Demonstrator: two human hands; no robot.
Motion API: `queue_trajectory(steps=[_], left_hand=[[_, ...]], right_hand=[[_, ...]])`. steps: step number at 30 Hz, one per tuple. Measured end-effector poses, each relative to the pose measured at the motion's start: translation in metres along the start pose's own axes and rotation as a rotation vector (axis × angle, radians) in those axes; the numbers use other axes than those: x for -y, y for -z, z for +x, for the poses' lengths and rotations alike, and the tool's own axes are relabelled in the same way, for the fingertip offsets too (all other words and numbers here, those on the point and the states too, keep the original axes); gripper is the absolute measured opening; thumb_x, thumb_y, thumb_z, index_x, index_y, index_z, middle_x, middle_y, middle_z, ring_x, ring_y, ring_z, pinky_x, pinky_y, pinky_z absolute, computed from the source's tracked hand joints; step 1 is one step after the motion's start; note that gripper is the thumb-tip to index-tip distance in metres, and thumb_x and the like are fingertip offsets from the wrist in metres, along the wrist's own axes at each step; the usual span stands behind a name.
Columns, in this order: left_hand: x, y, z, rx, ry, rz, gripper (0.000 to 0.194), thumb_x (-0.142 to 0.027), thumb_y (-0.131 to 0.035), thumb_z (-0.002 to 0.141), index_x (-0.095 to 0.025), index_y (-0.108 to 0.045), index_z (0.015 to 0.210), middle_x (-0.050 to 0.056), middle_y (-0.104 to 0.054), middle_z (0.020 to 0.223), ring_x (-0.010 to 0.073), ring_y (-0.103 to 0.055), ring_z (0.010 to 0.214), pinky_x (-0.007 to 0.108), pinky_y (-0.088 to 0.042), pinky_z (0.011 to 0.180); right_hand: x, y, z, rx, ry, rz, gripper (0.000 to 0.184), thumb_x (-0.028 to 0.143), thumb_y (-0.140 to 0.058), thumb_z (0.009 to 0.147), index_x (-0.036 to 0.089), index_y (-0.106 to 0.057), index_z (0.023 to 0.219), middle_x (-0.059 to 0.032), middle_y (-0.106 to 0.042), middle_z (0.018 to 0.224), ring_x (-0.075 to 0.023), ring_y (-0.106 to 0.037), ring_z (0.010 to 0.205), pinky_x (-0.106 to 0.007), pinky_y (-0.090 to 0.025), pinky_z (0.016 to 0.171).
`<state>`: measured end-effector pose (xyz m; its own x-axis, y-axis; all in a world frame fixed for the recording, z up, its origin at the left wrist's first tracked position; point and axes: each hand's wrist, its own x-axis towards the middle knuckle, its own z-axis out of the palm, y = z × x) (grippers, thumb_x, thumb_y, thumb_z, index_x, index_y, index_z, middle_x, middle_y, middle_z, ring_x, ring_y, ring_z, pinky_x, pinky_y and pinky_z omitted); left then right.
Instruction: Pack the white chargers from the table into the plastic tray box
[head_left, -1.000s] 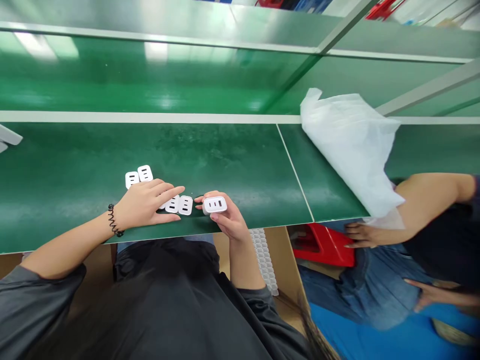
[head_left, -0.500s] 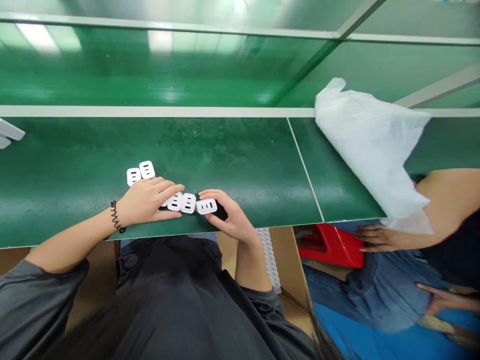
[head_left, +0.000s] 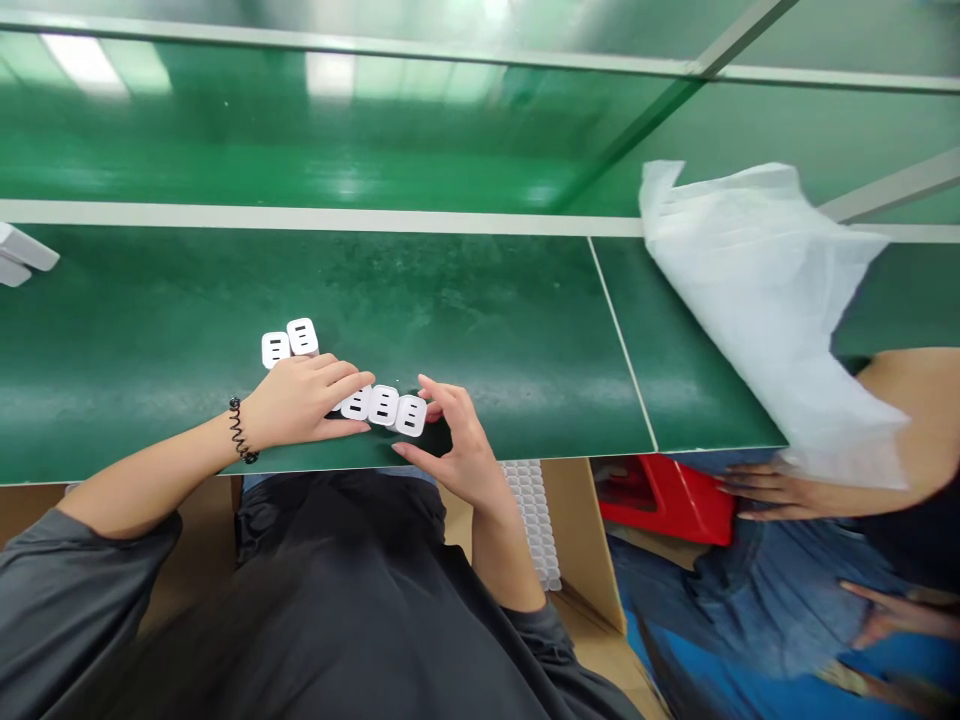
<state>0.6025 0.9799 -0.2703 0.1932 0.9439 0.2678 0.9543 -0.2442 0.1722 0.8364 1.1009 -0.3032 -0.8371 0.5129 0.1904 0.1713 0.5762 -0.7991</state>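
White USB chargers stand in a slanting row on the green workbench [head_left: 480,330], their dark port slots facing up. My left hand [head_left: 304,400] lies over the middle of the row. Its fingers and thumb close round the sides of a charger [head_left: 355,403], and the ones under the palm are hidden. Two chargers [head_left: 289,343] show beyond its knuckles. At the right end, a charger [head_left: 409,416] stands against its neighbour [head_left: 383,406]. Beside this end charger is my right hand [head_left: 461,450], thumb and fingers spread apart, holding nothing.
A white plastic bag [head_left: 757,260] hangs over the bench at right, near a co-worker's arm [head_left: 825,488]. A red stool [head_left: 675,500] and a cardboard box [head_left: 577,520] with white pieces [head_left: 532,520] are below the edge. White blocks [head_left: 26,255] lie at far left.
The end charger, held tilted in my right hand before, now stands in line with the row. My right hand has opened and let go. My left hand stays on the row.
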Motion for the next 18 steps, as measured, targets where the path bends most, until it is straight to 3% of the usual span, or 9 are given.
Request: queue_trajectory(steps=[5, 9, 11, 15, 18], left_hand=[[0.001, 0.002, 0.000, -0.014, -0.012, -0.017, 0.053, -0.060, -0.054, 0.091, -0.016, -0.062, 0.119, 0.008, -0.073, 0.104, 0.0211, -0.068, 0.086, 0.032, -0.049, 0.067], [0.003, 0.004, -0.001, 0.027, 0.007, -0.048, 0.058, -0.061, -0.057, 0.089, -0.015, -0.059, 0.124, 0.010, -0.072, 0.109, 0.0215, -0.068, 0.090, 0.031, -0.050, 0.069], [0.003, 0.007, -0.001, 0.060, 0.014, -0.073, 0.060, -0.061, -0.059, 0.088, -0.014, -0.057, 0.127, 0.011, -0.071, 0.111, 0.0222, -0.068, 0.092, 0.031, -0.050, 0.072], [0.005, 0.020, 0.000, 0.138, 0.075, -0.204, 0.074, -0.064, -0.065, 0.082, -0.015, -0.050, 0.135, 0.012, -0.067, 0.119, 0.0241, -0.066, 0.103, 0.032, -0.052, 0.083], [0.012, 0.036, -0.001, 0.149, 0.184, -0.324, 0.081, -0.072, -0.063, 0.078, -0.018, -0.048, 0.136, 0.011, -0.066, 0.122, 0.0244, -0.066, 0.106, 0.033, -0.052, 0.086]], right_hand=[[0.004, 0.000, 0.005, 0.067, 0.025, -0.017, 0.071, 0.035, -0.071, 0.085, 0.034, -0.037, 0.148, -0.0107, -0.048, 0.131, -0.0251, -0.057, 0.108, -0.043, -0.059, 0.084], [0.005, 0.003, 0.014, 0.125, 0.072, -0.030, 0.061, 0.035, -0.066, 0.089, 0.035, -0.041, 0.145, -0.0097, -0.052, 0.130, -0.0283, -0.054, 0.119, -0.050, -0.054, 0.096], [0.006, 0.002, 0.018, 0.115, 0.108, -0.080, 0.066, 0.037, -0.067, 0.089, 0.036, -0.037, 0.148, -0.0103, -0.051, 0.133, -0.0298, -0.052, 0.122, -0.054, -0.050, 0.102], [0.013, -0.006, 0.023, 0.091, 0.182, -0.172, 0.082, 0.044, -0.071, 0.085, 0.035, -0.026, 0.153, -0.0124, -0.045, 0.145, -0.0339, -0.045, 0.131, -0.059, -0.043, 0.107], [0.023, -0.010, 0.028, 0.093, 0.236, -0.239, 0.077, 0.044, -0.067, 0.087, 0.034, -0.029, 0.152, -0.0123, -0.046, 0.146, -0.0339, -0.045, 0.133, -0.058, -0.043, 0.107]])
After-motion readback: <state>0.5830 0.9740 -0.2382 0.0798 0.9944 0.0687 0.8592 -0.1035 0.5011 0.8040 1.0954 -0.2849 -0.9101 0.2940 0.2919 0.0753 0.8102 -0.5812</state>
